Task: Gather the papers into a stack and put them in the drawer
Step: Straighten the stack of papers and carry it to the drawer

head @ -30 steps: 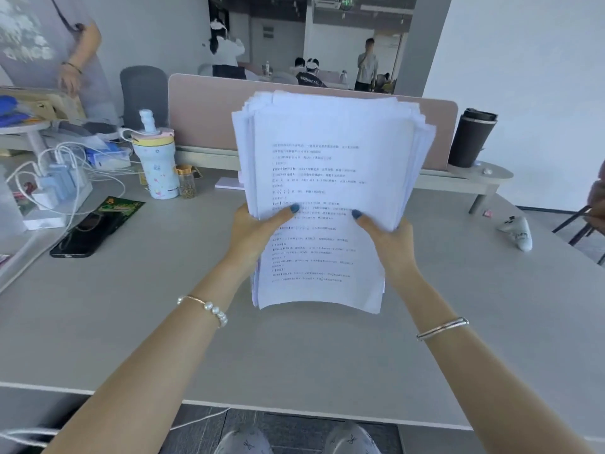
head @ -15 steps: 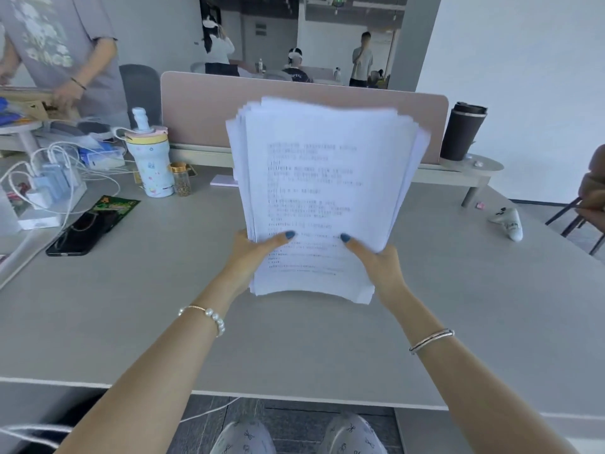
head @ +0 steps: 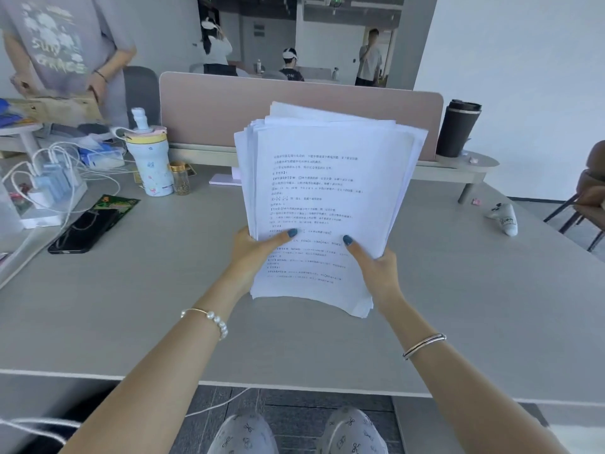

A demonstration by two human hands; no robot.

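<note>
A thick stack of white printed papers (head: 327,191) stands nearly upright above the grey desk (head: 131,306), its sheets unevenly aligned at the top and sides. My left hand (head: 255,247) grips the stack's lower left edge, thumb on the front page. My right hand (head: 373,263) grips the lower right edge the same way. The stack's bottom edge hangs just above the desktop. No drawer is in view.
A pastel water bottle (head: 150,158), a small glass jar (head: 180,178), a black phone (head: 82,231) and chargers with white cables (head: 49,185) sit at the left. A dark tumbler (head: 458,126) stands on a shelf at the right, a white controller (head: 504,217) near the desk's right edge. A pink divider (head: 212,109) runs behind; a person stands at the far left.
The stack has dropped lower and tilted slightly to the right, its sheets more fanned at the top. Both hands keep their grip on its lower edges.
</note>
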